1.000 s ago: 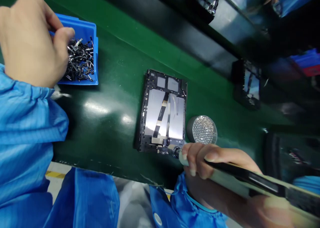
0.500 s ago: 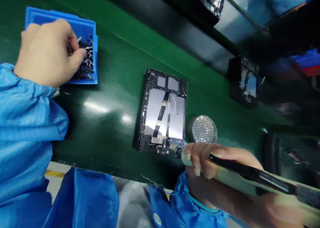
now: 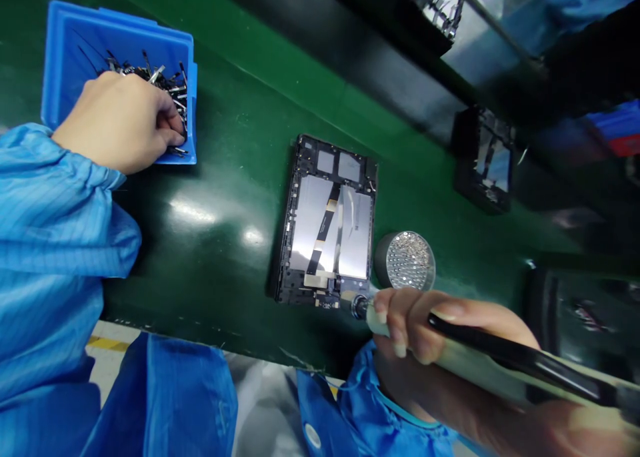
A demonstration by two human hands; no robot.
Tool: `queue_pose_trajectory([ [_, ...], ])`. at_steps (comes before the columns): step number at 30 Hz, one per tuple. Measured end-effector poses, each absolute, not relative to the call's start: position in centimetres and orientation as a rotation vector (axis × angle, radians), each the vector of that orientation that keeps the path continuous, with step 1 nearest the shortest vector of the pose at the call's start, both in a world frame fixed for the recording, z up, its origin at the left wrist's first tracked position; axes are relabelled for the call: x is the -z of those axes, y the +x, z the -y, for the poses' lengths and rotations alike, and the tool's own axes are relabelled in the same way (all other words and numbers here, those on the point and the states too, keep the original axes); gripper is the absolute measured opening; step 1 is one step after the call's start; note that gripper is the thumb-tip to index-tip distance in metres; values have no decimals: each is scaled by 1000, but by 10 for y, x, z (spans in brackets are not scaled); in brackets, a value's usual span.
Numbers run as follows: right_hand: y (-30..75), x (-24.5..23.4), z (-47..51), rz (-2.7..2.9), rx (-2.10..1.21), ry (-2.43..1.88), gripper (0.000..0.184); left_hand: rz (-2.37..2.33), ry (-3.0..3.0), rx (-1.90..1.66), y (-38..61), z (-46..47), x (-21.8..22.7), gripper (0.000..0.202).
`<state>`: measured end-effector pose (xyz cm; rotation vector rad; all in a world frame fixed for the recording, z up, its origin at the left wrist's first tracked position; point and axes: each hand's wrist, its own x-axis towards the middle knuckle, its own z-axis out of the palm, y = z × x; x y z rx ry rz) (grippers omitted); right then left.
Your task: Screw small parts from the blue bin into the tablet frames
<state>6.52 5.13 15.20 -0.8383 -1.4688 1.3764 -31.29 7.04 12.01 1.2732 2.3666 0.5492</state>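
My left hand (image 3: pixel 125 120) reaches into a blue plastic bin (image 3: pixel 194 50), fingers pinched among small black-and-silver strip-like parts (image 3: pixel 173 87). Whatever lies between its fingertips is hidden. Wrapped around a pale electric screwdriver with a black lever (image 3: pixel 525 362) is my right hand (image 3: pixel 417 323). The tool's tip points at the lower right corner of an opened tablet (image 3: pixel 357 237), near a small circuit board (image 3: pixel 327 300); I cannot tell whether it touches. Silver battery panels and a black ribbon cable (image 3: pixel 324 229) show inside the tablet, which lies flat on the green table.
A round tub (image 3: pixel 381 260) of small metal screws stands right of the tablet, close to my right hand. Another open device (image 3: pixel 485 157) sits farther right, and one more (image 3: pixel 440 7) at the top. A dark tray (image 3: pixel 545 310) is at the right.
My left hand has moved right and deeper into the bin, toward its near right corner, uncovering more of the bin's left side. The right hand and screwdriver stay by the tablet's corner.
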Motion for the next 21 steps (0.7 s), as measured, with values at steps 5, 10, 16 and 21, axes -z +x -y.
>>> queue_pose_trajectory([
  [5, 65, -158, -52, 1499, -1401, -883, 40, -2492, 1574, -113, -318, -70, -115, 60],
  [10, 63, -160, -51, 1497, -1435, -905, 18, -2505, 1527, -78, -313, -72, -119, 40],
  [16, 58, -153, -50, 1458, -1412, -843, 44, -2481, 1482, 28, -313, -72, -124, 20],
  [21, 52, -152, -47, 1401, -1413, -845, 36, -2522, 1544, -125, -316, -67, -123, 44],
])
